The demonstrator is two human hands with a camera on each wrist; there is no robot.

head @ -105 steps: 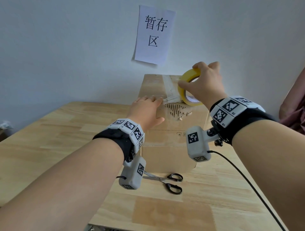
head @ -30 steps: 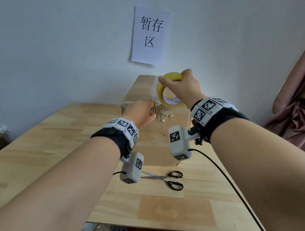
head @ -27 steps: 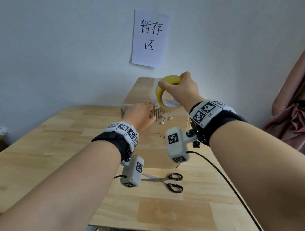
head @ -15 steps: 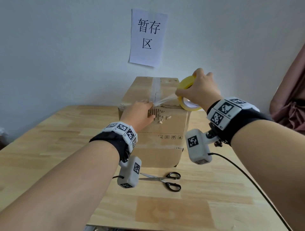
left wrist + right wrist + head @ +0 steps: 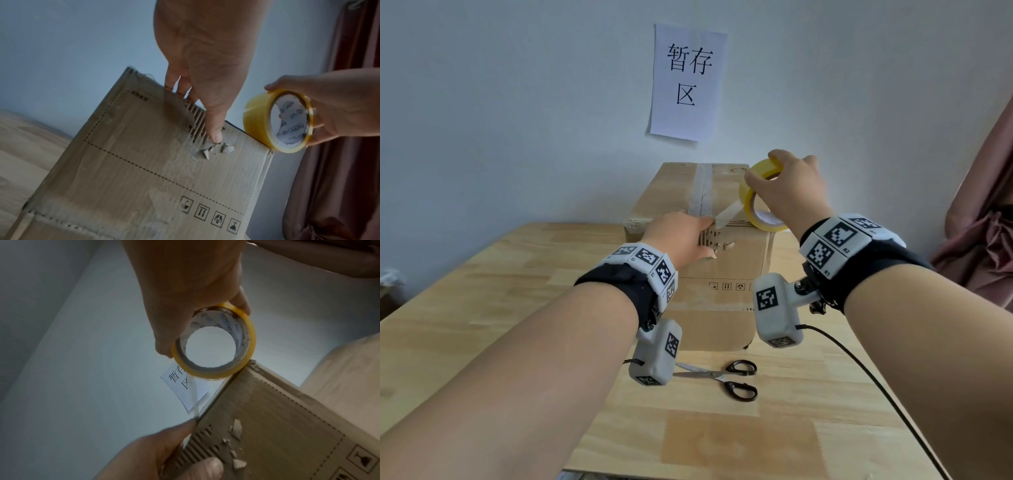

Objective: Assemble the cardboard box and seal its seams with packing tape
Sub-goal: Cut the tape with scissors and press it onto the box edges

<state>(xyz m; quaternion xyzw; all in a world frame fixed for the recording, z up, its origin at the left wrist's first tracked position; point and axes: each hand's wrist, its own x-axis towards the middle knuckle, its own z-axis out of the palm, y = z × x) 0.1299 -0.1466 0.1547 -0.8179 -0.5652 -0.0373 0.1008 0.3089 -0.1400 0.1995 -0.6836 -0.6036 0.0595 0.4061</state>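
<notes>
A brown cardboard box (image 5: 722, 274) stands closed on the wooden table (image 5: 482, 291), with a clear tape strip (image 5: 702, 188) along its top centre seam. My left hand (image 5: 681, 233) lies at the box's top front edge, fingers flat on top and thumb (image 5: 213, 129) on the torn front face. It presses the tape there. My right hand (image 5: 791, 192) grips a yellow tape roll (image 5: 748, 202) just above the box's front right corner. A short stretch of pulled tape (image 5: 727, 214) runs from the roll to my left fingertips.
Black-handled scissors (image 5: 726, 377) lie on the table in front of the box. A cable (image 5: 876, 383) trails from the right wrist camera across the table's right side. A paper sign (image 5: 688, 82) hangs on the wall behind; a reddish curtain (image 5: 983, 222) hangs at the right.
My right hand swung the roll from over the box's centre seam out to the right, drawing a length of tape taut. My left hand stayed at the front top edge.
</notes>
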